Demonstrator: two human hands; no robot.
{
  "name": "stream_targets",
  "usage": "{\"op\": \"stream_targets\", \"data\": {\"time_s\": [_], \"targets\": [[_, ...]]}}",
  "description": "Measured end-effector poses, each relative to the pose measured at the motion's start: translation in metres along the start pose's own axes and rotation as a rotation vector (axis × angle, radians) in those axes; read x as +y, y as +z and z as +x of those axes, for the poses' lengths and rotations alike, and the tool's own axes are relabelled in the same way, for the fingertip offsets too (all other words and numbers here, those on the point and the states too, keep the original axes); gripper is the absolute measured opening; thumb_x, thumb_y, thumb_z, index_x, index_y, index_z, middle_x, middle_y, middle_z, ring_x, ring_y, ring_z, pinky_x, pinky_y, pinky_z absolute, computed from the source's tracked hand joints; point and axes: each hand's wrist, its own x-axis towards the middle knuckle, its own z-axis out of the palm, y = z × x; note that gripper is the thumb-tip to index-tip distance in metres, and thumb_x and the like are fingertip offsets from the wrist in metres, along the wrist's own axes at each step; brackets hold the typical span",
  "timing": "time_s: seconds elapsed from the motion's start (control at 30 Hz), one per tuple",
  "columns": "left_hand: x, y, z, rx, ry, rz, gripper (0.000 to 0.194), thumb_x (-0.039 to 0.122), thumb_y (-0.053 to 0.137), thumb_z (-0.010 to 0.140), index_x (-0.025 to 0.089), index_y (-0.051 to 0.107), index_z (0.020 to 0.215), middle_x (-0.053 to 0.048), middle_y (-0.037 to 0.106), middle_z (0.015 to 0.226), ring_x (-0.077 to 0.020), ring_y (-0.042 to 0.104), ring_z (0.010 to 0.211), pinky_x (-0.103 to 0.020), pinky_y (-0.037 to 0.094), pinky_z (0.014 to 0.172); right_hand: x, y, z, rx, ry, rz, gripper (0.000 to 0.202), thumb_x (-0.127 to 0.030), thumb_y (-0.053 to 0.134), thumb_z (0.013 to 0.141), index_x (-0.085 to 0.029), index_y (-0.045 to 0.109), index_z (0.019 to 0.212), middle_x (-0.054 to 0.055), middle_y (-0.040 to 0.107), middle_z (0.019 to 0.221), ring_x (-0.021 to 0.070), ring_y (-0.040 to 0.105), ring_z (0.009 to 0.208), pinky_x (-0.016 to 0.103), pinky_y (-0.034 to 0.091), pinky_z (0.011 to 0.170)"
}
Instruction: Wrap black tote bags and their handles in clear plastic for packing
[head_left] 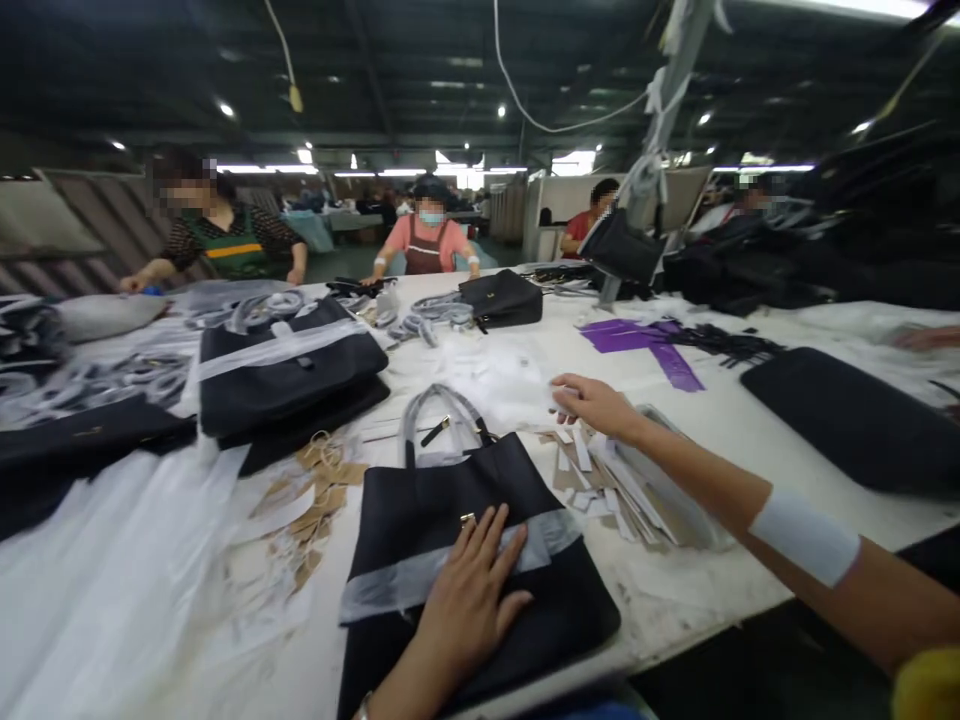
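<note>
**Black handbag (547,595) partly covered in film, left hand (472,590) laid on its front**

A broad white surface (724,425) is spread with bags, wrapping and loose pieces, and a person in a dark apron (429,245) is seen at its far side. Its near left is taken up by translucent sheets (112,590). The handbag is placed at the near middle, lying with its handles pointed to the far side. Farther left, another black bag (259,395) is likewise crossed by a pale band; a dark flat piece (855,415) is set at the right.

The hands are held apart. The left is flattened on the bag, fingers slightly spread, with nothing gripped. The right hand (596,403) is raised beyond the bag's far right corner, fingers bent; whether anything is held cannot be told. Below it, white and brown strips (637,500) are heaped.

The covering seems well advanced: the handles (409,430) are sleeved in greyish film, and a translucent strip (551,540) is drawn across the front, below the gold-coloured clasp (468,519). The body is otherwise bare. Stringed brown tags (334,475) are left loose beside it; none is seen attached.
</note>
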Motion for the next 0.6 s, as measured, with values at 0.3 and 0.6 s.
{"op": "stream_targets", "data": {"time_s": [0.3, 0.6], "targets": [[0.001, -0.005, 0.002, 0.03, 0.04, 0.161, 0.069, 0.048, 0.051, 0.095, 0.024, 0.025, 0.155, -0.011, 0.023, 0.162, -0.0283, 0.035, 0.144, -0.046, 0.042, 0.11, 0.14, -0.141, -0.039, 0.434, 0.404, -0.058, 0.013, -0.024, 0.054, 0.087, -0.015, 0.063, 0.087, 0.012, 0.072, 0.08, 0.0164, 0.066, 0.063, 0.024, 0.052, 0.056], [-0.027, 0.023, 0.005, 0.228, 0.251, 0.42, 0.069, 0.061, 0.05, 0.091, 0.021, 0.044, 0.147, -0.013, 0.053, 0.144, -0.0249, 0.054, 0.129, -0.034, 0.048, 0.101, 0.205, -0.139, -0.057, 0.419, 0.487, 0.017, 0.02, -0.033, 0.056, 0.086, -0.016, 0.067, 0.083, 0.01, 0.075, 0.085, 0.0144, 0.065, 0.061, 0.02, 0.049, 0.05]]}}
